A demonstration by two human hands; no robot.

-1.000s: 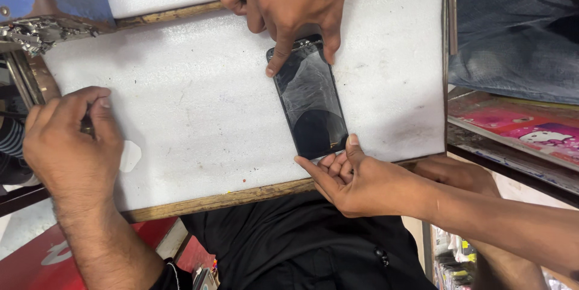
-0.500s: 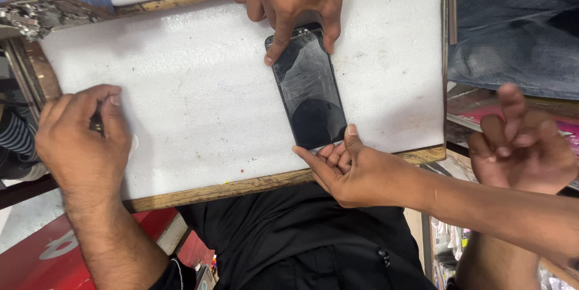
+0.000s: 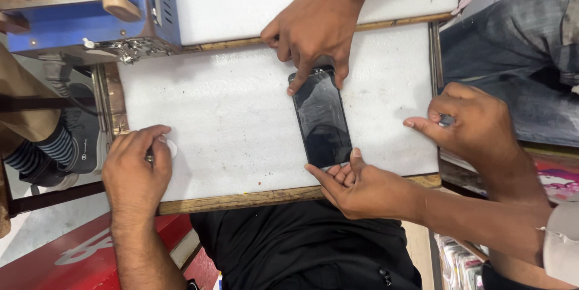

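Down on the white board [image 3: 241,121], a dark phone [image 3: 322,120] lying flat and face up, right hand [image 3: 362,187] open, fingertips at its near end, left hand [image 3: 134,172] curled at the board's left edge pinching a small tool, a co-worker's hand [image 3: 313,33] pressing the phone's far end, another hand [image 3: 470,124] just beside the board's right edge.

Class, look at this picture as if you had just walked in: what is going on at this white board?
A dark phone lies flat on a white board. The wearer's right hand touches the phone's near end with its fingertips, while the left hand rests at the board's left edge over a small white piece. Another person's hand presses on the phone's far end, and a further hand hovers at the board's right side. A blue machine stands at the far left.
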